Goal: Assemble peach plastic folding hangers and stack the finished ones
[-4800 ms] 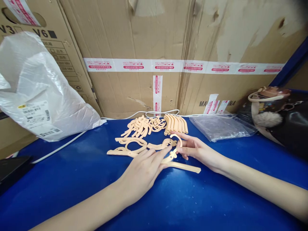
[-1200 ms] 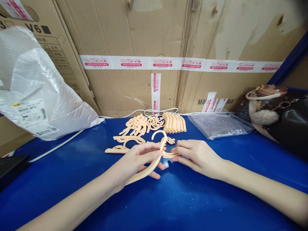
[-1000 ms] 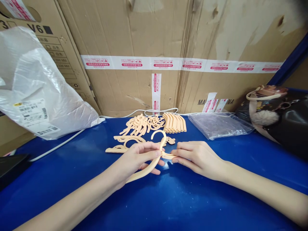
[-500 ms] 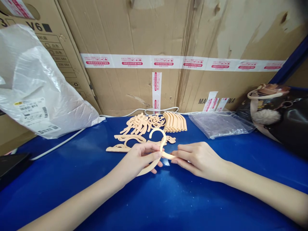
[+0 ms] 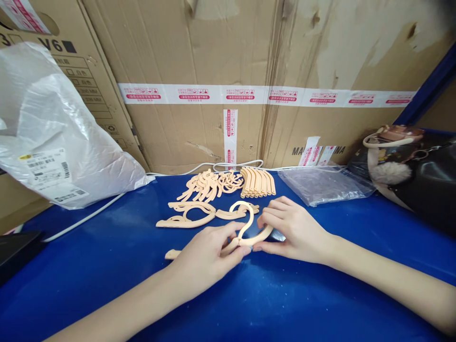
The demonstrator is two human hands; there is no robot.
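A cream-coloured clothes hanger (image 5: 245, 228) with a curved hook is held low over the blue table, between both hands. My left hand (image 5: 213, 251) is closed round its left arm near the joint; the arm's end sticks out past the hand. With thumb and fingers, my right hand (image 5: 287, 232) grips the curved right arm. Just behind lie put-together hangers (image 5: 195, 223), flat on the table. Farther back are a heap of curved arm pieces (image 5: 201, 184), a cluster of small hooks (image 5: 231, 180) and a neat row of hanger arms (image 5: 258, 182).
Cardboard boxes (image 5: 178, 133) stand along the back of the blue table (image 5: 278, 304). A white plastic parcel bag (image 5: 71, 142) leans at left, above a dark object (image 5: 17, 254). At right are a clear plastic bag (image 5: 324, 185) and a black bag (image 5: 423, 190). A white cable (image 5: 85, 221) crosses the left side.
The hanger has come down toward the table and its hook now leans back. My left hand has turned over the left arm; my right hand has shifted along the right arm.
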